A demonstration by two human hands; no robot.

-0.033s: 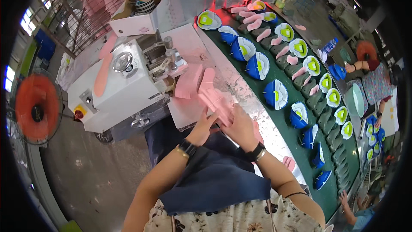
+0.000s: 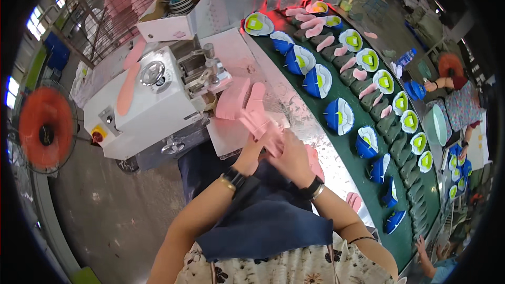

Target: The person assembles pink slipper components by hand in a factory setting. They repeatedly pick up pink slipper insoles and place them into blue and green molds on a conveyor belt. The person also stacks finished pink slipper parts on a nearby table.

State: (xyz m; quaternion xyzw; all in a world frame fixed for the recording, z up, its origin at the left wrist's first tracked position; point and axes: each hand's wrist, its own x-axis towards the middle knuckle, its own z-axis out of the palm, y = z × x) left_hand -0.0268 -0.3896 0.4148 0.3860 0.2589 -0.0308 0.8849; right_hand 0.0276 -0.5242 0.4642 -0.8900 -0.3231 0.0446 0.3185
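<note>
My left hand (image 2: 251, 153) and my right hand (image 2: 292, 159) are closed together round a bundle of pink insoles (image 2: 256, 122), held in front of my waist. A thin band seems to run across the bundle. Several of my fingertips are hidden behind it. Just beyond, a fanned stack of pink insoles (image 2: 231, 103) lies on the worktable beside the white machine (image 2: 139, 105). Another pink insole pile (image 2: 256, 98) sits to its right, close to the far end of the bundle.
On the right runs a green conveyor belt (image 2: 315, 110) carrying blue-and-white shoe uppers (image 2: 338, 115), dark shoe lasts and loose insoles. An orange fan (image 2: 46, 131) stands at left. A white box (image 2: 173, 23) sits behind the machine. Co-workers are across the belt, one in a patterned top (image 2: 463, 106).
My left hand has shifted slightly up and right, further round the bundle. My right hand's fingers have moved over its near end. The bundle has tilted a little.
</note>
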